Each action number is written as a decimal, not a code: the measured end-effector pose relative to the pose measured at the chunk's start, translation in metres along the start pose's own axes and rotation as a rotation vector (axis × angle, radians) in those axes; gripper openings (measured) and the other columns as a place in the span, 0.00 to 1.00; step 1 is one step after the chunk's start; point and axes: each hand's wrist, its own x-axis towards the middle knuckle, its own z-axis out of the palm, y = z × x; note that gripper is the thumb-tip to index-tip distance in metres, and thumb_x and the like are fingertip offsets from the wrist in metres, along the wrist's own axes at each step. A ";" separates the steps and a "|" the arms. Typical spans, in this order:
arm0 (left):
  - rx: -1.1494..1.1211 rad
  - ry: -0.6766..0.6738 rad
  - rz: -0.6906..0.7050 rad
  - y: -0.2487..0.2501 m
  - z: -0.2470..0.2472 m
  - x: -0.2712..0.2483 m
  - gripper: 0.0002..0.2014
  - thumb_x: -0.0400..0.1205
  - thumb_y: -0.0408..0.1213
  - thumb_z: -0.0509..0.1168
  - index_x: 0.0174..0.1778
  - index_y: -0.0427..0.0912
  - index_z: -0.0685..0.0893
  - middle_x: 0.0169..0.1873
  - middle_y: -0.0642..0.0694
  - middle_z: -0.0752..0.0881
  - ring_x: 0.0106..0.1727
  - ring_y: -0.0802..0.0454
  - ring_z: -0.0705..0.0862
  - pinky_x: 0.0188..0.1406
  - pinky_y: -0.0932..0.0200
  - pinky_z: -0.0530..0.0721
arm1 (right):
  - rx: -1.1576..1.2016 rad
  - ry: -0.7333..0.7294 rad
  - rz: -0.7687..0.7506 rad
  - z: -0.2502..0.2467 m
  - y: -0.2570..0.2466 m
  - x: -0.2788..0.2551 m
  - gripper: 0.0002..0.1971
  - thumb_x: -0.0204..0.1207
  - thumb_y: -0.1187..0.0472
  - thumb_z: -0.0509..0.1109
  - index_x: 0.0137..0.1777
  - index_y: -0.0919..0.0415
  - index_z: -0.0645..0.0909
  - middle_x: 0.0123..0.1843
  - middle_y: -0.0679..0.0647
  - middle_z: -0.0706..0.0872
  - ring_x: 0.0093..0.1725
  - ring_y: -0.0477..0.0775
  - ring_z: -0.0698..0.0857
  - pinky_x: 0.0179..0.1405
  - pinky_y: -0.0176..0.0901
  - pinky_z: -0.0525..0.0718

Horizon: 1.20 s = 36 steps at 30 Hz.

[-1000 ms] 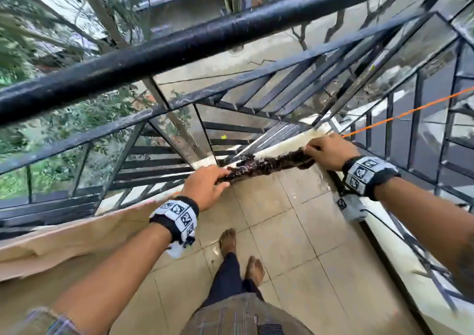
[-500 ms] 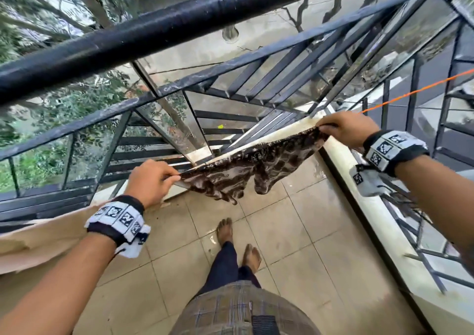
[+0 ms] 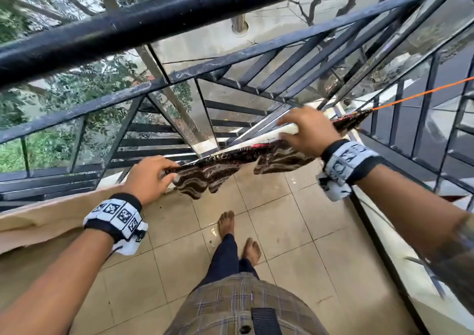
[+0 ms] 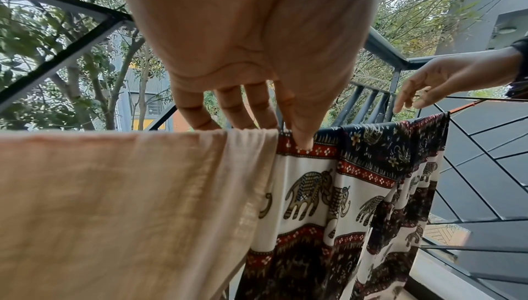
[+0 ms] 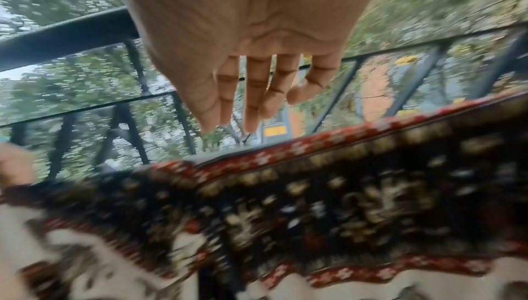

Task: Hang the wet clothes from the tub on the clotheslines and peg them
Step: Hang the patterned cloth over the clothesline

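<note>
A dark patterned cloth [image 3: 230, 165] with red borders and elephants hangs over the orange clothesline [image 3: 423, 93]. My left hand [image 3: 171, 170] pinches its left top edge, thumb on the near side and fingers behind, as the left wrist view shows of the hand [image 4: 285, 137] and the cloth [image 4: 357, 180]. My right hand [image 3: 289, 127] hovers just above the cloth's right part with straight fingers and holds nothing. In the blurred right wrist view the right hand [image 5: 245, 115] is spread above the cloth [image 5: 314, 203]. No tub or pegs are in view.
A beige cloth [image 4: 114, 192] hangs on the same line, touching the patterned cloth's left edge. A black metal railing [image 3: 179, 16] runs close in front and on the right. My bare feet [image 3: 228, 221] stand on the tiled balcony floor [image 3: 295, 232].
The bunched cloth was spread out between both hands and now hangs over the line. My right hand let go of its right end and opened above it. My left hand kept its grip.
</note>
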 end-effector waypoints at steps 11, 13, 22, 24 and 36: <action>-0.136 0.083 -0.013 -0.003 -0.001 -0.004 0.10 0.82 0.44 0.64 0.47 0.45 0.90 0.45 0.50 0.88 0.45 0.48 0.84 0.44 0.54 0.78 | 0.104 -0.216 -0.134 0.050 -0.036 0.022 0.09 0.82 0.50 0.66 0.54 0.48 0.87 0.49 0.49 0.91 0.51 0.59 0.86 0.46 0.51 0.83; -0.118 0.084 -0.040 -0.001 0.001 -0.002 0.04 0.83 0.37 0.66 0.46 0.45 0.86 0.44 0.49 0.87 0.44 0.48 0.82 0.41 0.56 0.72 | 0.116 -0.206 -0.123 0.043 -0.033 0.024 0.10 0.82 0.51 0.66 0.54 0.50 0.88 0.48 0.50 0.91 0.49 0.60 0.87 0.44 0.48 0.82; -0.279 0.189 -0.319 0.006 -0.027 0.030 0.07 0.86 0.36 0.60 0.52 0.44 0.84 0.45 0.45 0.82 0.49 0.45 0.78 0.55 0.48 0.77 | -0.036 0.003 0.051 -0.001 -0.024 0.074 0.13 0.84 0.51 0.62 0.56 0.52 0.86 0.53 0.56 0.90 0.54 0.65 0.86 0.46 0.50 0.79; -0.225 0.143 -0.364 0.003 -0.026 0.038 0.08 0.87 0.37 0.58 0.52 0.46 0.83 0.46 0.45 0.82 0.49 0.45 0.78 0.54 0.49 0.76 | -0.039 0.005 0.107 0.003 -0.025 0.079 0.12 0.83 0.51 0.62 0.56 0.50 0.86 0.53 0.55 0.90 0.54 0.65 0.86 0.48 0.51 0.82; -0.118 -0.147 -0.365 -0.001 0.008 0.045 0.09 0.78 0.36 0.61 0.41 0.54 0.85 0.44 0.50 0.90 0.49 0.42 0.86 0.54 0.49 0.85 | 0.042 -0.155 0.277 0.040 -0.010 0.053 0.10 0.79 0.50 0.67 0.54 0.47 0.88 0.51 0.50 0.90 0.50 0.56 0.86 0.49 0.46 0.84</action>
